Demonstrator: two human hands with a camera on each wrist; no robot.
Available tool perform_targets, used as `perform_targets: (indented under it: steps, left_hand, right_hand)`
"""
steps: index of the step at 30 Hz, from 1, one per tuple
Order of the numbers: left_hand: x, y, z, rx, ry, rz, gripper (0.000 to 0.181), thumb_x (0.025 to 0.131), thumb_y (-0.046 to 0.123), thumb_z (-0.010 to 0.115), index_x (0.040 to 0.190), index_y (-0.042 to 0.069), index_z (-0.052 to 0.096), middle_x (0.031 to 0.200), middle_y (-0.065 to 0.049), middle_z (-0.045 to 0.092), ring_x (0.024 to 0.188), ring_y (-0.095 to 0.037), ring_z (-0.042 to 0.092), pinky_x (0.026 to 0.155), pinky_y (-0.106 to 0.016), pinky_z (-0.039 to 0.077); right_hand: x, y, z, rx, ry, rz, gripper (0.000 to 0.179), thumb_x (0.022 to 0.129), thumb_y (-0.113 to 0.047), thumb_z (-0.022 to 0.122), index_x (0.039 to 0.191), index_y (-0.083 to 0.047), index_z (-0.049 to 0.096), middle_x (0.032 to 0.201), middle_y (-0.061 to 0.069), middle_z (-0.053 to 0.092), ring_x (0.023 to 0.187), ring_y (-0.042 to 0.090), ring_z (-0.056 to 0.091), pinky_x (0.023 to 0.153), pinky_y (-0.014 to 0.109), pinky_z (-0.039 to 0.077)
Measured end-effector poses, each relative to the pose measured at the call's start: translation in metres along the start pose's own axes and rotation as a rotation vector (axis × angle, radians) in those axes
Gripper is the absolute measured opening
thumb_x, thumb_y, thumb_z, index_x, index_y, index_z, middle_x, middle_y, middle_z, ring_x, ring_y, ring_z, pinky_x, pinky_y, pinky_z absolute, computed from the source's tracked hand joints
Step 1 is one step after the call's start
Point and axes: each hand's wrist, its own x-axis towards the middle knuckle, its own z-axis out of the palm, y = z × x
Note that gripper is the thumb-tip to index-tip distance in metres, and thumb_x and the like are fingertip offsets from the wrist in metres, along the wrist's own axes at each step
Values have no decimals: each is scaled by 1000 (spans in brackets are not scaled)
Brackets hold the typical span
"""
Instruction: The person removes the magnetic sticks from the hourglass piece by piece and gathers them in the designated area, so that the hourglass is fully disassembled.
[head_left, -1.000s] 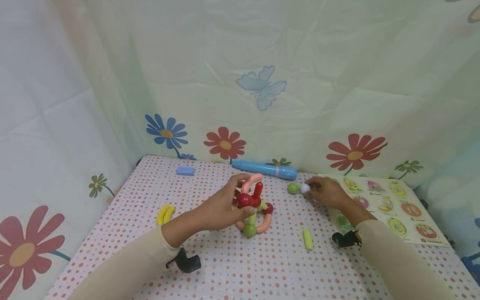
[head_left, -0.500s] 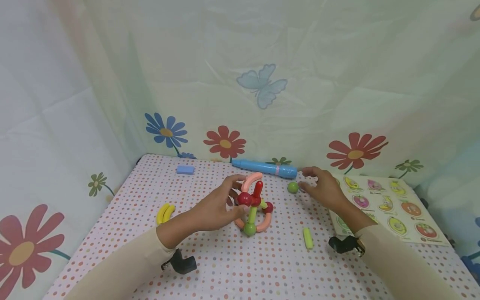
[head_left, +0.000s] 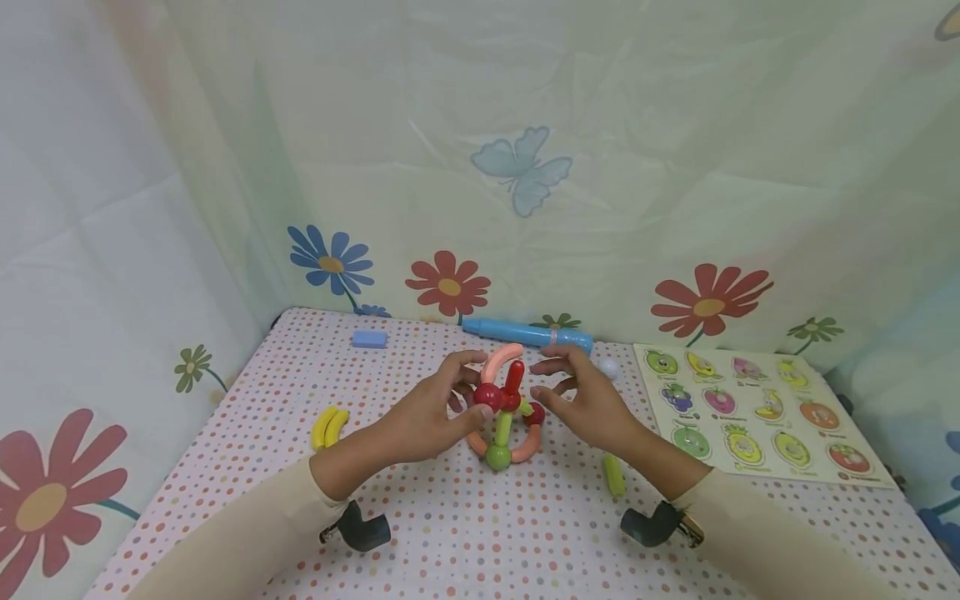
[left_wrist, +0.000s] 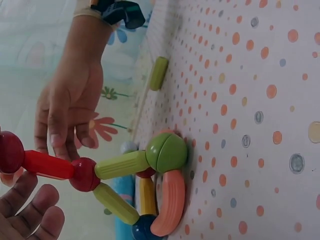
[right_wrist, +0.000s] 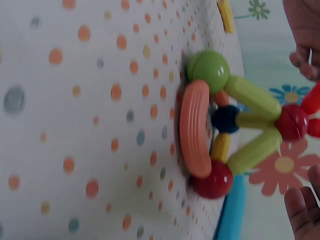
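Observation:
A toy structure of magnetic balls and sticks (head_left: 498, 457) stands on the dotted table. Its peach curved sticks, green sticks (left_wrist: 122, 165) and coloured balls form a base, with a red stick (head_left: 514, 379) and a peach curve on top. My left hand (head_left: 420, 421) holds it at the upper red ball (head_left: 487, 397), thumb in front and fingers behind. My right hand (head_left: 592, 408) is to the structure's right, fingers loosely bent; nothing shows between them in the left wrist view. A white ball (head_left: 609, 368) lies behind the right hand.
A blue tube-shaped case (head_left: 528, 333) lies along the back edge. Two yellow curved sticks (head_left: 328, 428) and a blue block (head_left: 369, 339) lie left. To the right are a green stick (head_left: 614, 475), partly covered by the right arm, and a fruit picture board (head_left: 757, 417).
My right hand has let go of the white ball and moved left, beside the structure. The loose green ball has gone out of sight around that hand. My left hand has stayed almost still.

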Motion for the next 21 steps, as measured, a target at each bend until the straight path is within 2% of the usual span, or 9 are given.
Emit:
perform_targets:
  steps: [4, 7, 13, 21]
  left_hand:
    - [0, -1, 1, -8, 7, 20, 69, 98, 18, 70, 153, 14, 29, 130, -1, 63, 104, -9, 57, 90, -34, 53]
    - [0, -2, 1, -9, 12, 34, 67, 98, 17, 70, 152, 14, 30, 129, 0, 63, 103, -9, 57, 89, -35, 53]
    - [1, -3, 2, -7, 18, 49, 65, 98, 15, 70, 151, 14, 32, 128, 0, 64, 103, -9, 58, 89, -36, 53]
    - [1, -2, 0, 20, 27, 46, 66, 98, 17, 70, 151, 13, 32, 129, 0, 64, 103, -9, 58, 89, -34, 53]
  right_hand:
    - [1, -9, 12, 56, -34, 26, 69, 92, -6, 77, 147, -7, 36, 127, 13, 68, 97, 25, 68, 76, 30, 59]
    - [2, -14, 18, 85, -47, 48, 69, 92, -5, 76, 148, -9, 35, 127, 14, 68, 96, 28, 66, 70, 30, 60]
    - [4, -16, 24, 86, -42, 67, 65, 94, -5, 75, 146, -11, 36, 120, 10, 71, 94, 27, 65, 70, 29, 60]
    - [6, -13, 28, 154, -22, 111, 65, 98, -5, 70, 149, -14, 31, 115, 15, 71, 86, 37, 69, 68, 48, 61]
